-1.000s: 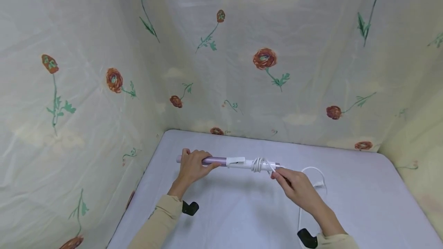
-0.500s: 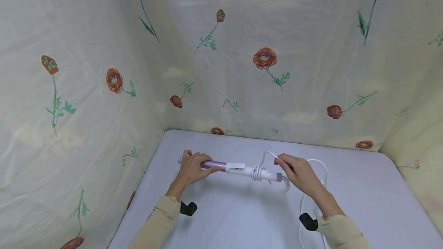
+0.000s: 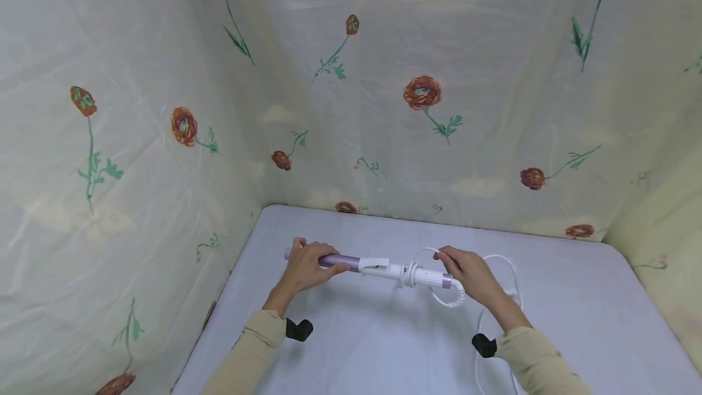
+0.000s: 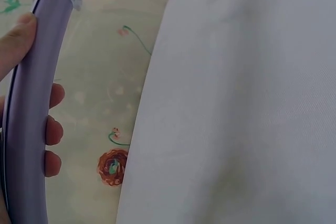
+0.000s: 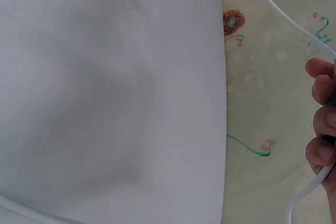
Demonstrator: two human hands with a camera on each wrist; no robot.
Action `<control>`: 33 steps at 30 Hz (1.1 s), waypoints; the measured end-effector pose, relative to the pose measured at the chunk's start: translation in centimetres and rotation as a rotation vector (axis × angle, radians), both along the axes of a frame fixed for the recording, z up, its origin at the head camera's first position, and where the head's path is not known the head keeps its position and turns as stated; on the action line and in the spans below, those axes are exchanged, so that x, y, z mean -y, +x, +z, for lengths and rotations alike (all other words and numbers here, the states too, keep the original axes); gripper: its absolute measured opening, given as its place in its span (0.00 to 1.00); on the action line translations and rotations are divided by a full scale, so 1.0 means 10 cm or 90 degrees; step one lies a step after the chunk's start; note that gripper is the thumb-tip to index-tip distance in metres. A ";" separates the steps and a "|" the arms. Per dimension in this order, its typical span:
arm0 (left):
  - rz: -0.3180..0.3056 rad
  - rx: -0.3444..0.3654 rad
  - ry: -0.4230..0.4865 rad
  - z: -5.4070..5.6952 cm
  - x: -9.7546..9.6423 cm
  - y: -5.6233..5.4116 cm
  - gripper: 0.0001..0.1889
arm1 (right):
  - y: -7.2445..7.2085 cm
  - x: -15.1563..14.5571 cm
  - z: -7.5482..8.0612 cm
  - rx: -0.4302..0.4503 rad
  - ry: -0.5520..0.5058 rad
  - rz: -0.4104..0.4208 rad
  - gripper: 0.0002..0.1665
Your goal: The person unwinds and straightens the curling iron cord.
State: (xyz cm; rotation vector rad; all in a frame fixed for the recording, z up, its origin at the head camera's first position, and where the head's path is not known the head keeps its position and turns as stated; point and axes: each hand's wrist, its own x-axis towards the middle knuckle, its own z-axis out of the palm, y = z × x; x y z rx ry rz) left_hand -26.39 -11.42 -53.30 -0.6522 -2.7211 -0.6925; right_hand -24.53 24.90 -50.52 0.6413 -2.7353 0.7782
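Observation:
A curling iron (image 3: pixel 378 266) with a purple barrel and a white handle is held level above the table. My left hand (image 3: pixel 307 266) grips its barrel, with the thumb along one side and the fingers wrapped round the other, as the left wrist view shows on the purple barrel (image 4: pixel 34 108). Several turns of white power cord (image 3: pixel 408 275) circle the handle. From there the cord runs up to my right hand (image 3: pixel 470 273), which pinches it right of the handle end. In the right wrist view the cord (image 5: pixel 286 14) passes through the curled fingers (image 5: pixel 323 121).
The white table (image 3: pixel 351 346) lies beneath both hands. Loose cord (image 3: pixel 478 346) hangs past the right wrist, and a pale plug (image 3: pixel 511 292) shows behind that hand. A flower-patterned curtain (image 3: pixel 351 108) encloses the table's back and sides.
My right hand has moved up and away from the handle end, drawing a loop of cord off it, then has shifted slightly left. The left hand keeps its grip as the handle end tips down.

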 end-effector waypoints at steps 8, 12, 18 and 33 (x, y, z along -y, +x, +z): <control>-0.005 -0.018 0.019 0.04 -0.04 0.00 0.20 | 0.09 0.01 -0.17 0.052 0.000 0.029 0.25; 0.006 -0.023 0.014 0.06 -0.05 -0.01 0.20 | 0.18 0.04 -0.29 0.058 -0.027 0.000 0.19; 0.027 -0.014 0.019 0.08 -0.07 0.00 0.21 | 0.18 0.16 -0.52 -0.036 0.005 0.024 0.16; 0.062 -0.013 0.022 0.06 -0.14 -0.01 0.23 | 0.46 0.67 -0.67 -0.067 0.051 0.074 0.32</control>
